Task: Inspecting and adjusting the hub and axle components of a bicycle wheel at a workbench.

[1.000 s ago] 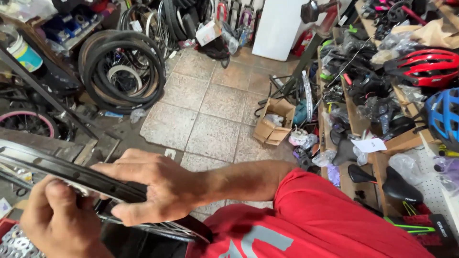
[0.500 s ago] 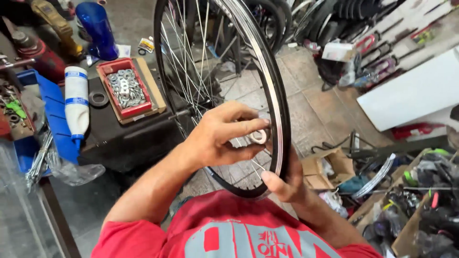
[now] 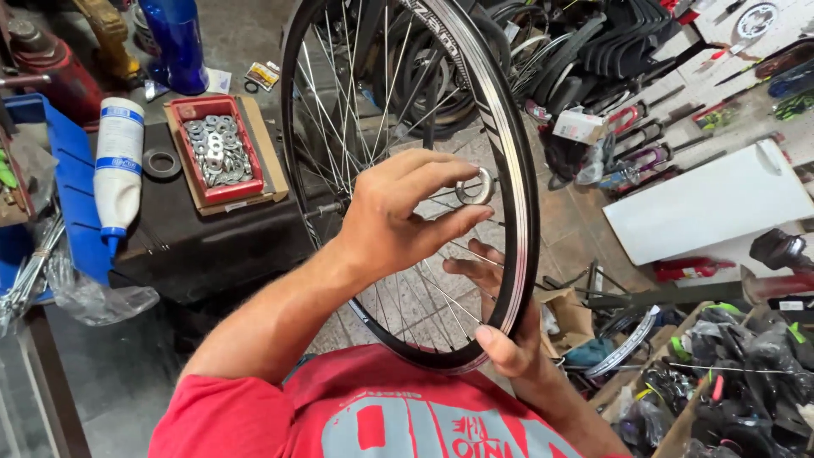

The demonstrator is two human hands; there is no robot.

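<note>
A spoked bicycle wheel with a black rim [image 3: 519, 178] stands upright in front of my chest. My left hand [image 3: 394, 216] reaches in from the left, and its fingers and thumb pinch the silver hub end [image 3: 475, 188] at the wheel's centre. My right hand [image 3: 504, 339] grips the lower right of the rim. Its thumb is on the near side and its fingers lie behind the spokes. My red shirt fills the bottom of the view.
A black table [image 3: 212, 242] at left carries a red tray of washers [image 3: 216, 153], a white squeeze bottle [image 3: 117, 161] and a blue bottle [image 3: 178, 42]. Stacked tyres [image 3: 610, 42] lie behind the wheel. At right are a white board [image 3: 712, 203], a cardboard box [image 3: 570, 315] and cluttered parts.
A second ago the wheel lay low across both hands, above the tiled floor. It now stands upright before me, my left hand has gone to the hub, and the view has swung round.
</note>
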